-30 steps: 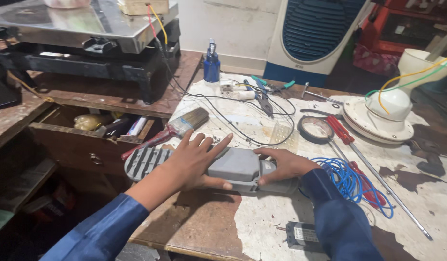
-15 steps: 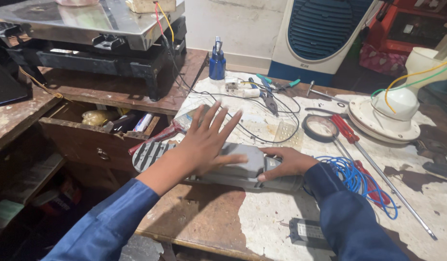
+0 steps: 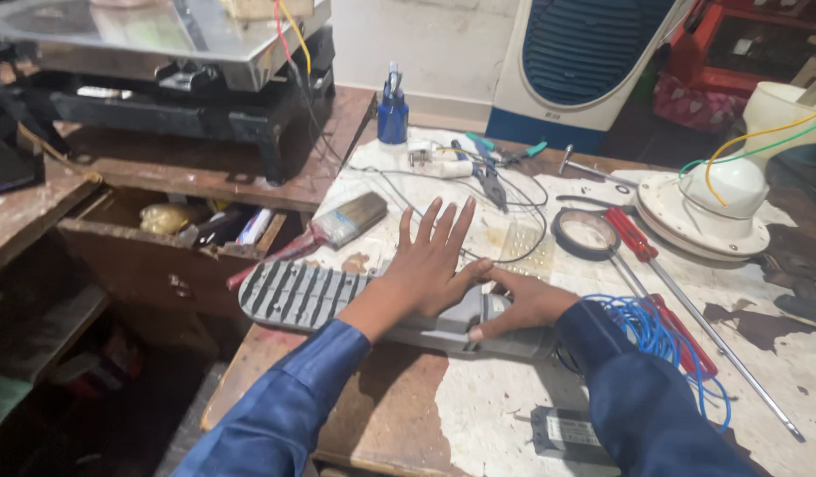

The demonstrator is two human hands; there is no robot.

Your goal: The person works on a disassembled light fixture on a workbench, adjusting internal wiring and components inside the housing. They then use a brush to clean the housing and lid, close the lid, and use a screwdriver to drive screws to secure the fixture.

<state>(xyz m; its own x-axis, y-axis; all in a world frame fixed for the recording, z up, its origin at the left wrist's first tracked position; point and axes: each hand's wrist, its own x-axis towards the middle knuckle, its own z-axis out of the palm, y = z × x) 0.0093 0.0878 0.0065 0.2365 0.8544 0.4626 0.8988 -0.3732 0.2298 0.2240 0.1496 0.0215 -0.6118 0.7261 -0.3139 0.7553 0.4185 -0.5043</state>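
Observation:
A long grey finned lamp housing (image 3: pixel 311 296) lies across the near part of the worn table (image 3: pixel 443 415). My left hand (image 3: pixel 434 261) hovers above its middle with the fingers spread wide and holds nothing. My right hand (image 3: pixel 523 305) rests on the housing's right part, fingers curled over its top and thumb at the near edge. Both arms wear blue sleeves.
A flat paintbrush (image 3: pixel 342 223) lies behind the housing. A tape roll (image 3: pixel 586 233), red-handled screwdrivers (image 3: pixel 633 237), blue wire coil (image 3: pixel 655 331), pliers (image 3: pixel 489 172), white lamp base (image 3: pixel 721 208), blue bottle (image 3: pixel 392 115) and black box (image 3: pixel 571 433) crowd the table. Left, an open drawer (image 3: pixel 174 234).
My left hand has lifted off the housing and spread its fingers. The housing now shows more of its finned left end. My right hand stays on it.

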